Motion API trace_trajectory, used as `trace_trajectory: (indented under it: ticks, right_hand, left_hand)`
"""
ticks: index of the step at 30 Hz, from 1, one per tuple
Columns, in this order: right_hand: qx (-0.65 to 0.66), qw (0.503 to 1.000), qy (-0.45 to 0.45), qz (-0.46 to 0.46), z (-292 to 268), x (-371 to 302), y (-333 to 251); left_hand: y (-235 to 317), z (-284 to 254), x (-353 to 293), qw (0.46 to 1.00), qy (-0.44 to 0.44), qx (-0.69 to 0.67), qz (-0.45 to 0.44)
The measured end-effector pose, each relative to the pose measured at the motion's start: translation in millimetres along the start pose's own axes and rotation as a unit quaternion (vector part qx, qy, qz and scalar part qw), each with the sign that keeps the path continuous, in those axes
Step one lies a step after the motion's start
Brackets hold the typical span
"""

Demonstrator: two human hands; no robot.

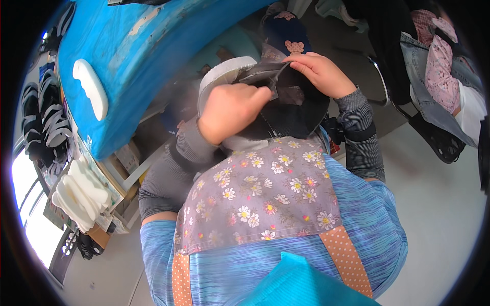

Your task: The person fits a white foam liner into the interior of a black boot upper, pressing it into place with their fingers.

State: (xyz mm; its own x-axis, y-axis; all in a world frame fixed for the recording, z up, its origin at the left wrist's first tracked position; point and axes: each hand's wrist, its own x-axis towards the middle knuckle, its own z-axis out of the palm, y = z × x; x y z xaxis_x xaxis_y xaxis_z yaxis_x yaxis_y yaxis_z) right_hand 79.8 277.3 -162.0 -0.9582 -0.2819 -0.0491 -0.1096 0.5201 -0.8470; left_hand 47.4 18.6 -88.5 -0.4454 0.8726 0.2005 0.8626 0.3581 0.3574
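Nearest the camera, a floral apron bib (265, 199) with orange dotted straps lies over a blue knit top; grey ribbed sleeves run forward from it to both hands.

The left hand (229, 109) is closed in a fist, fingers curled tight against the palm, gripping the grey strap piece (263, 74) at its near end. Whether a tool sits inside the fist cannot be told. The right hand (322, 71) has its fingers pressed together and bent over, pinching the far edge of the same strap against the dark shoe upper (298, 115) below it. The white sole (224, 69) curves out behind the left hand, held up at chest height, clear of any surface.

Judgement: the step in hand appears to be seating or pulling the strap onto the sandal. The next move would call for steady tension from the left fist while the right fingertips keep the edge aligned; a slip would skew the strap.

Materials: the strap looks thin, matte and flexible; the sole smooth, foam-like, oval; the upper a dark mesh-like fabric.

Further left, a blue worktable (153, 56), its paint worn, carries one white insole (91, 87). Below it, stacked white insoles (79, 196) and dark finished sandals (48, 120) sit in rows. Far right, a black chair (434, 132) holds draped clothing.
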Motion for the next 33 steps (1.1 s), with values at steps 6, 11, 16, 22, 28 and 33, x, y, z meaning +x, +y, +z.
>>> trace_trajectory:
  ticks: [6,11,16,22,28,33]
  right_hand:
    - [-0.026,0.999,-0.014,0.028,-2,3,-3]
    - [-0.022,1.0,0.003,0.019,0,0,1]
    - [-0.023,1.0,0.015,-0.011,5,0,-4]
    - [-0.115,0.992,-0.058,0.003,-3,27,-37]
    - [-0.176,0.982,-0.06,-0.033,10,51,-18]
    - [-0.185,0.982,-0.041,-0.024,17,45,0]
  left_hand:
    - [-11,3,8,0.992,0.072,0.034,-0.102]
    - [-19,9,8,0.987,0.089,0.04,-0.131]
    - [-24,14,6,0.981,0.086,0.06,-0.162]
    - [-26,17,4,0.977,0.07,0.051,-0.194]
    - [-30,7,-13,0.972,0.028,0.074,-0.222]
    - [-21,-10,-24,0.988,0.047,0.026,-0.146]
